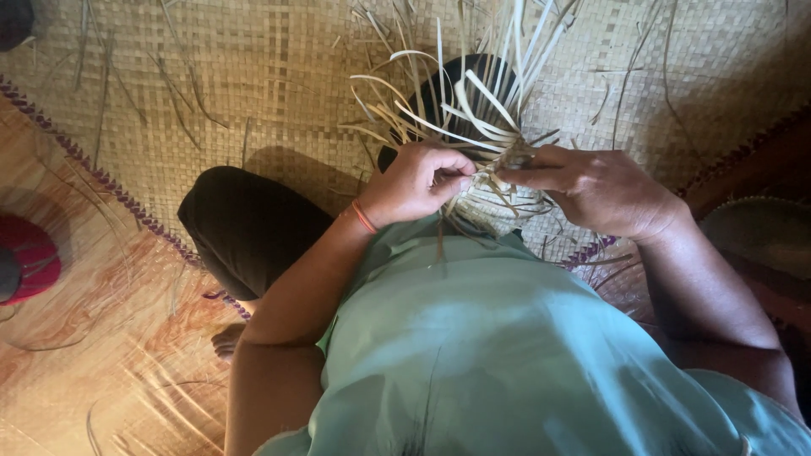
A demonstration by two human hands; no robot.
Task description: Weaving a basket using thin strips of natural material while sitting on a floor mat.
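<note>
A half-woven basket of pale palm strips sits in my lap, loose strips fanning up and outward from its rim. My left hand, an orange band on its wrist, pinches strips at the rim's left side. My right hand grips strips at the rim's right side, fingers closed around them. Both hands meet at the weave's edge. The lower part of the basket is hidden behind my green shirt.
I sit cross-legged on a woven straw mat with a purple stitched border. My knee in dark trousers lies left. A red object rests at the far left. Stray strips litter the mat.
</note>
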